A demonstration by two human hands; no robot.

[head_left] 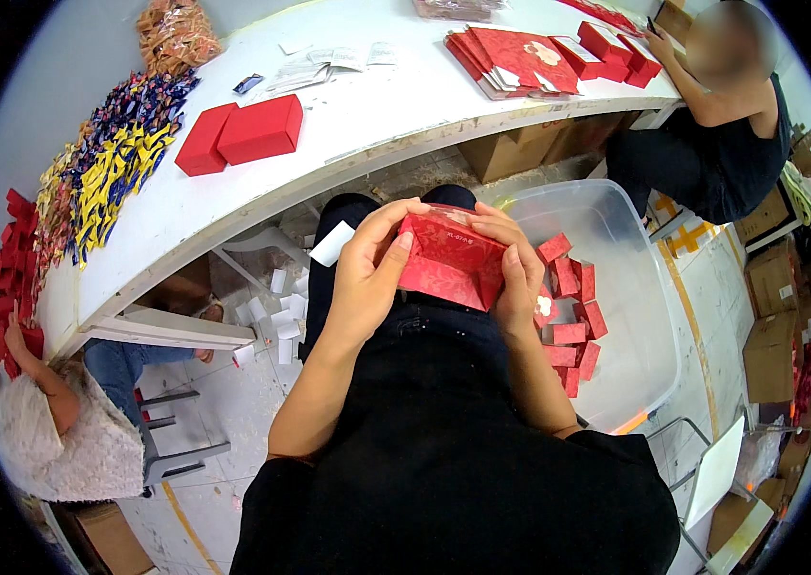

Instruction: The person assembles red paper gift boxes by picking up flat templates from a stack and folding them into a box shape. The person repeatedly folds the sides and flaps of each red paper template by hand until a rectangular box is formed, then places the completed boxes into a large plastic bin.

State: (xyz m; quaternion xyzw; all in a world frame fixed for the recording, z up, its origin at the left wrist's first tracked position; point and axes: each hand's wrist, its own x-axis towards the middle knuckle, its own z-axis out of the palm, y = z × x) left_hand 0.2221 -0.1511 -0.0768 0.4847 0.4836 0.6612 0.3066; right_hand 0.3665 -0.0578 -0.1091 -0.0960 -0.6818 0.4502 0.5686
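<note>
Both hands, left (362,278) and right (517,273), fingers gripping a red paper box (448,261).

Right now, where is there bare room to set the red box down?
Bare white table lies between the two red boxes and the flat red stack. The clear bin's far half is open. The table's left end is crowded with foil packets.

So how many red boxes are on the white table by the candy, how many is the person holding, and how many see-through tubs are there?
Closed red boxes on the white table, beside the sweets: 2
Red box held by both the left hand and right hand: 1
Clear plastic tub: 1
Total: 4
</note>
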